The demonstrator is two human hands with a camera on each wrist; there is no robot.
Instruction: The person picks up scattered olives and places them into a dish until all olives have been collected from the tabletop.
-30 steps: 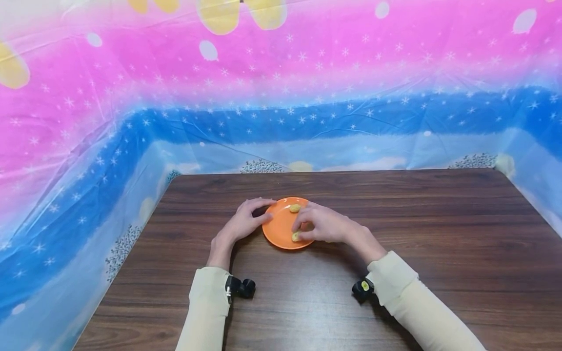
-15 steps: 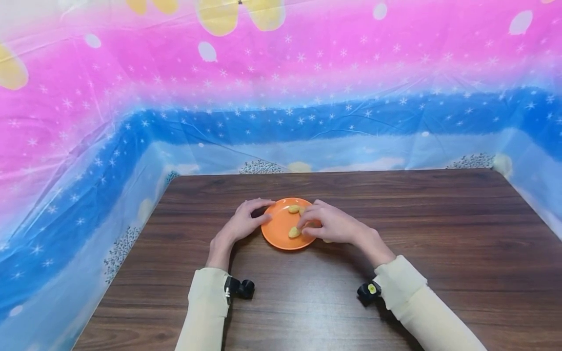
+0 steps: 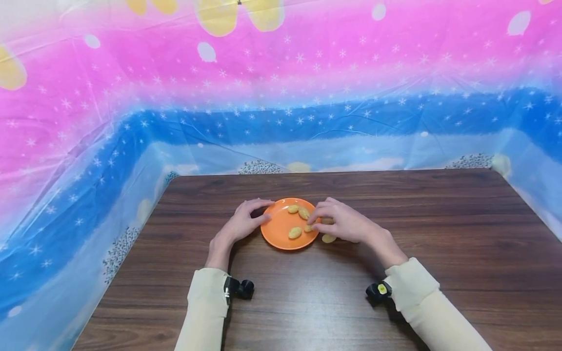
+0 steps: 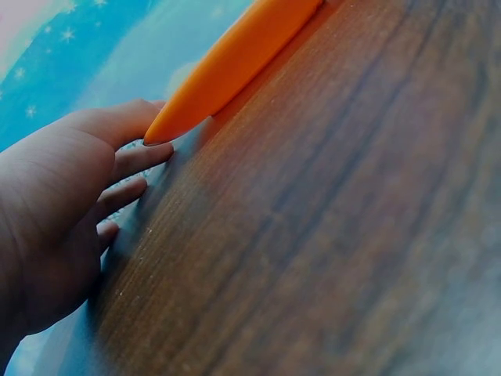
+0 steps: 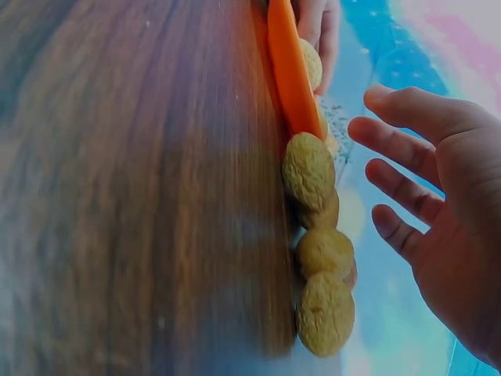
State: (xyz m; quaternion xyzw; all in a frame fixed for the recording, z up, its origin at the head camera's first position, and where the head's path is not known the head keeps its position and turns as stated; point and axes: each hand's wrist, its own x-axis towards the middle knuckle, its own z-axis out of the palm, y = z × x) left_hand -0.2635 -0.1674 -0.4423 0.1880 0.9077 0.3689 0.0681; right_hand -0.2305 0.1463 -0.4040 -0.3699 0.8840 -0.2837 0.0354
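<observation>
An orange plate (image 3: 278,233) lies on the table. My left hand (image 3: 243,223) holds its left rim, thumb over the edge and fingers along the outside. Several small, wrinkled yellow-brown ovals, potato-like, lie on the plate, among them a front one (image 3: 295,232) and a back one (image 3: 293,208). My right hand (image 3: 344,222) hovers at the right rim, fingertips close to a small oval (image 3: 308,228). In the right wrist view its fingers are spread with nothing between them. More ovals (image 5: 325,313) lie in a row right of the plate, partly hidden by the right hand in the head view.
The brown wood-grain table (image 3: 290,302) has a patterned pink and blue cloth (image 3: 281,117) hanging behind it and at its sides. A black wrist camera sits on each cuff, one left (image 3: 239,287) and one right (image 3: 378,291).
My right hand has moved right, from over the plate to its right rim, uncovering more ovals on and beside the plate. The left hand stays at the rim.
</observation>
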